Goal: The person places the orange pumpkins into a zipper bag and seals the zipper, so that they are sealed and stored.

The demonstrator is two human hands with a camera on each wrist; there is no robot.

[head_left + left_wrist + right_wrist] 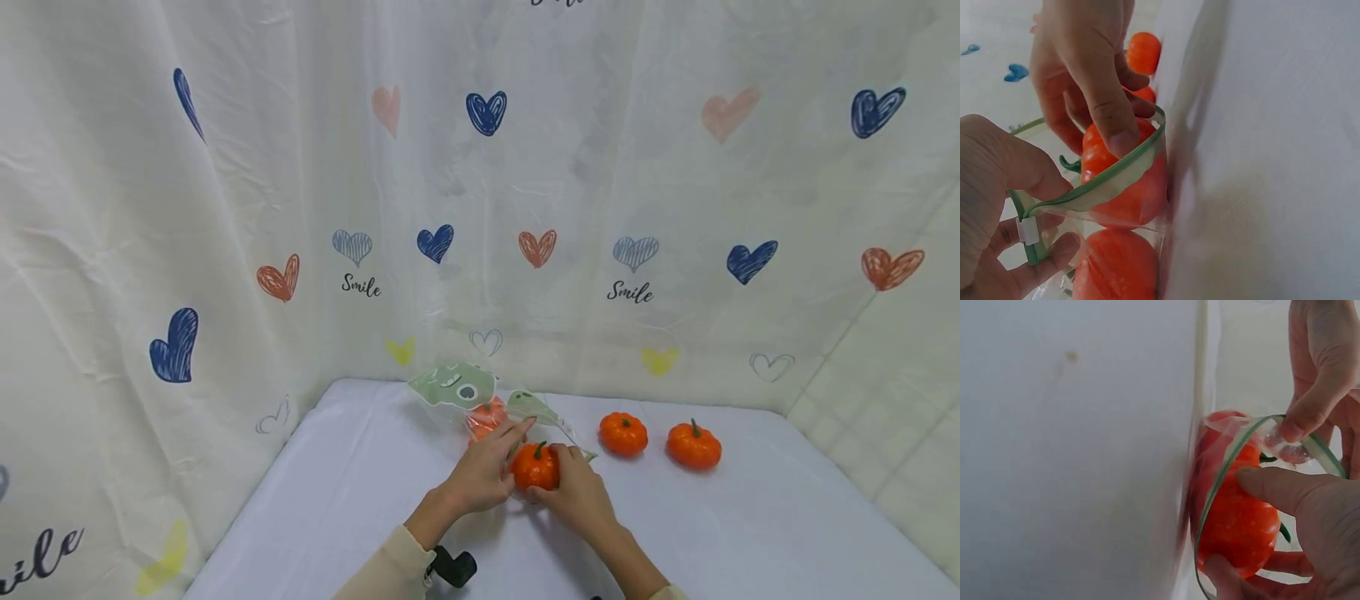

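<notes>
A clear zip bag [452, 386] with green cartoon print lies on the table with its mouth spread, its green rim showing in both wrist views. My left hand [480, 473] pinches that rim beside the white slider [1027, 230]. With fingers and thumb around it, my right hand [581, 493] grips an orange toy pumpkin [536, 467] with a green stem. This pumpkin is partly inside the bag mouth, as the left wrist view shows. Deeper in the bag, behind the clear film, sits another orange pumpkin [1116, 265].
Two more pumpkins stand on the white-covered table to the right: a nearer one [623, 434] and one farther right [693, 444]. A white curtain [570, 333] printed with hearts rises behind the table. Near the left sleeve is a black device [454, 567].
</notes>
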